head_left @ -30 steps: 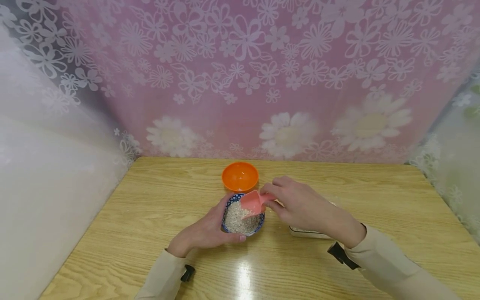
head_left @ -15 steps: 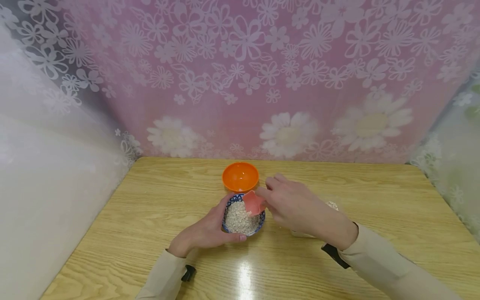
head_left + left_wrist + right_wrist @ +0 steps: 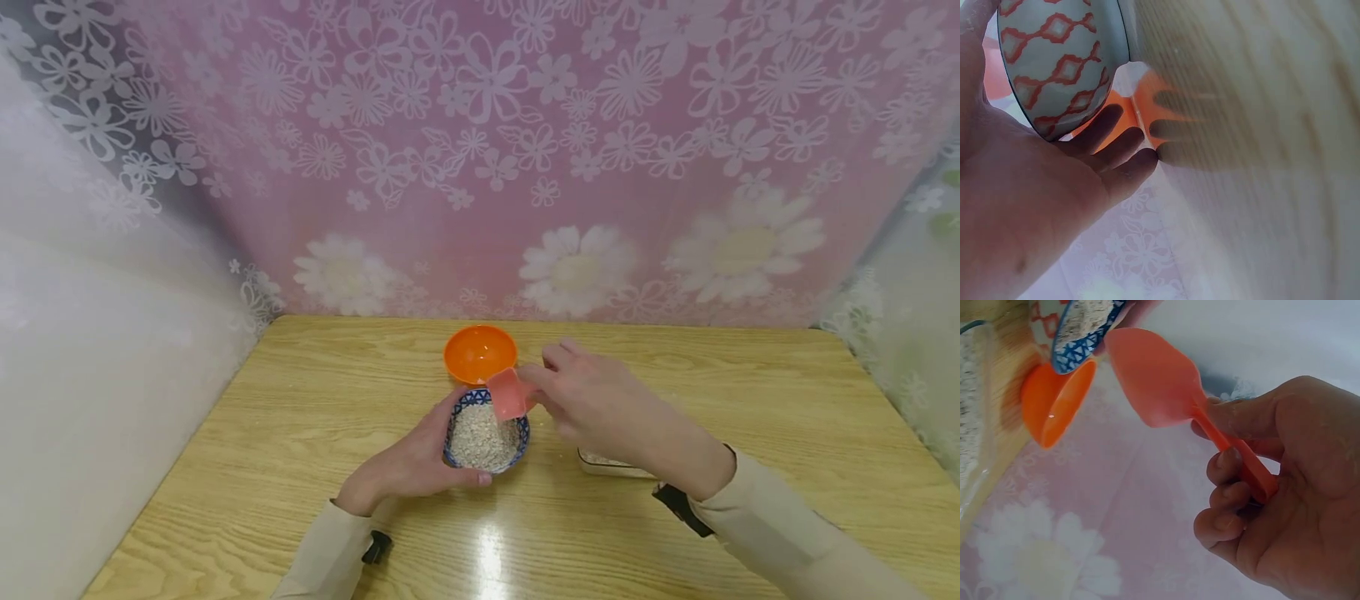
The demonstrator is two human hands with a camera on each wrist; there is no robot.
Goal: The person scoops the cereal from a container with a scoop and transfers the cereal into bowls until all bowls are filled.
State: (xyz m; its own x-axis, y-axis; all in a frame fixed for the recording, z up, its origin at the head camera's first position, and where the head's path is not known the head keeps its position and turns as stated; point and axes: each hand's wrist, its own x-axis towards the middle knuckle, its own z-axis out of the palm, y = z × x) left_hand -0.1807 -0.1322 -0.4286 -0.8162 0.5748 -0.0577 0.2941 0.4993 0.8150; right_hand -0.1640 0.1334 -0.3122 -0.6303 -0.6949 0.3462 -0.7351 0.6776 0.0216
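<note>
My left hand (image 3: 420, 458) grips a patterned bowl (image 3: 522, 446), thumb on the near side and fingers round the far side. Blue triangles line its inside rim, and red figures on white show on its outer wall (image 3: 1063, 69) in the left wrist view. Pale oat flakes (image 3: 480, 440) fill much of it. In my right hand (image 3: 600, 408) is a pink scoop (image 3: 507, 395), held by the handle with curled fingers. The scoop's blade overlaps the bowl's right far rim in the head view, and no flakes show in it.
An orange bowl (image 3: 480, 354) stands right behind the patterned one. A clear-walled container (image 3: 618, 470) of oat flakes lies to the right, mostly hidden under the right forearm. A flowered pink curtain (image 3: 480, 208) hangs behind the wooden table (image 3: 300, 400).
The scoop has tipped over the bowl and risen slightly toward its far rim; the flakes seen in it earlier are gone. The left hand and the bowl have stayed in place.
</note>
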